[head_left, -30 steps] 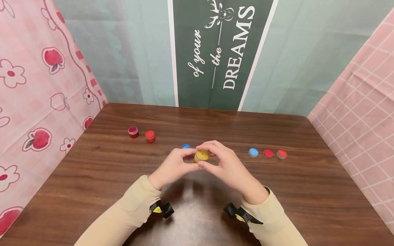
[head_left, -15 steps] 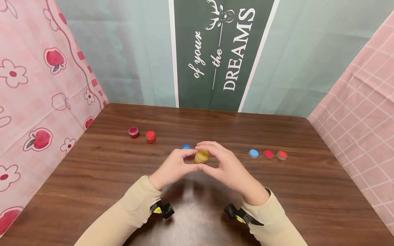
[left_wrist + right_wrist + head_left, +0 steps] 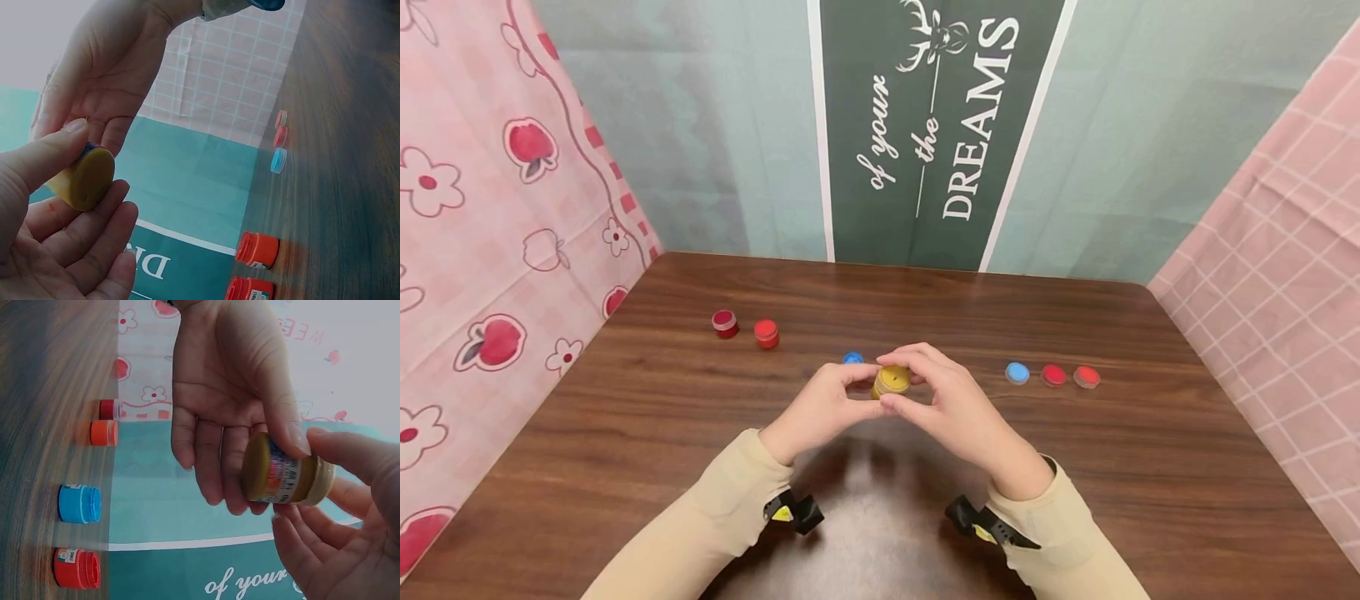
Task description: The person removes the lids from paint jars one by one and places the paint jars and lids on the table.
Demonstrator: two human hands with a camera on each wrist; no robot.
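At the far left hangs a pink cloth [image 3: 493, 342] printed with apples and flowers. Beside it, on the left part of the brown wood-grain worktop [image 3: 610, 467], stands a dark red jar [image 3: 725, 324], capped, with a capped orange-red jar [image 3: 767, 335] just right of it. Next comes a blue jar [image 3: 853, 357], uncapped and half hidden behind the fingers in the head view. The right wrist view shows an uncapped red jar [image 3: 70, 567] to the right of the blue one; the left wrist view adds an uncapped orange jar [image 3: 257, 250] beyond that.

The left hand [image 3: 826, 408] pinches the body of a yellow jar [image 3: 892, 382] between thumb and fingers. That jar is held above the worktop, tilted, between the 2 hands, with its ribbed lid [image 3: 323, 481] in place. The right hand [image 3: 953, 407] pinches it at the lid end, thumb and fingers on opposite sides.

To the right, 3 loose lids lie in a row: a blue lid [image 3: 1017, 372], a red lid [image 3: 1053, 375] and an orange lid [image 3: 1086, 377]. A pink grid cloth [image 3: 1292, 333] closes the right side.
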